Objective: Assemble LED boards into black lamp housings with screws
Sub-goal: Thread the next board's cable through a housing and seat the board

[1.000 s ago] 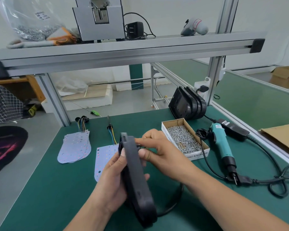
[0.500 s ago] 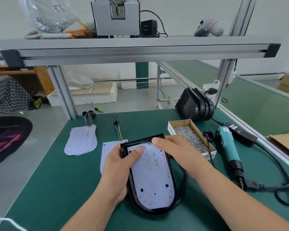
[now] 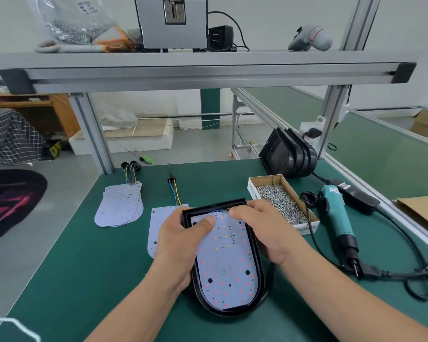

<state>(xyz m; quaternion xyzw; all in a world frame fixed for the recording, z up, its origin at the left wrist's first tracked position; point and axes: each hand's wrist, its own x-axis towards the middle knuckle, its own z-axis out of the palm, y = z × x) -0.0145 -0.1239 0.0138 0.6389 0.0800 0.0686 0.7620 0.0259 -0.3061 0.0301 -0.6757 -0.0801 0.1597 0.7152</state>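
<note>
A black lamp housing [image 3: 257, 265] lies flat on the green table in front of me, open side up. A white LED board [image 3: 226, 265] with red and orange dots sits inside it. My left hand [image 3: 181, 243] grips the housing's left side, its thumb pressing the board's top left. My right hand [image 3: 265, 228] holds the right side, fingers at the top edge by the wires. A cardboard box of screws [image 3: 279, 201] stands just right of the housing. A teal electric screwdriver [image 3: 339, 218] lies further right.
A loose LED board [image 3: 156, 228] with coloured wires lies left of the housing, and a stack of boards [image 3: 120, 206] further left. Several black housings [image 3: 287, 154] lean at the back right. The screwdriver's black cable [image 3: 410, 275] loops at the right. An aluminium shelf beam [image 3: 208, 72] spans overhead.
A second ago I held the housing up on edge; it now lies flat, open side up, with the board inside. Both hands have settled on its top corners.
</note>
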